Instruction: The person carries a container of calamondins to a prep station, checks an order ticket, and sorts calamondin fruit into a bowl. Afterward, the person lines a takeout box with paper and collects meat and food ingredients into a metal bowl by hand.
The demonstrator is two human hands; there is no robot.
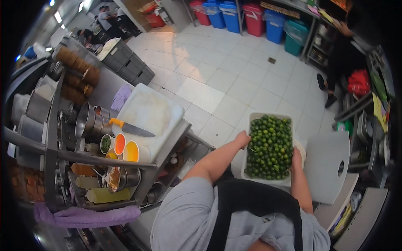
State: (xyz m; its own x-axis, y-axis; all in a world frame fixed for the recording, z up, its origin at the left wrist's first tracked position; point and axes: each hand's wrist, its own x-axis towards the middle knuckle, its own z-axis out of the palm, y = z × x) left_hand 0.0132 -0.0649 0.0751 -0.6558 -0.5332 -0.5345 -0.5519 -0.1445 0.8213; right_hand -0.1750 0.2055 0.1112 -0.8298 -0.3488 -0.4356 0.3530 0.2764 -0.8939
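A white rectangular tub (268, 180) full of small green limes (270, 146) is in front of my body, right of centre. My left hand (242, 139) grips the tub's left rim, its fingers bent over the edge. On the opposite side, my right hand (297, 157) is closed against the tub's right wall; its fingertips are partly hidden. Just beyond my right hand is a pale round object (300, 149), mostly covered. A grey plastic chair back (328, 167) stands to the right of the tub.
At left, a steel counter holds a cutting board (148, 115), a knife (136, 129), cups, bowls and bottles. Grey crates (125, 62) stand behind it. Coloured bins (253, 20) line the far wall. A person (349, 54) stands at the upper right; others are far left.
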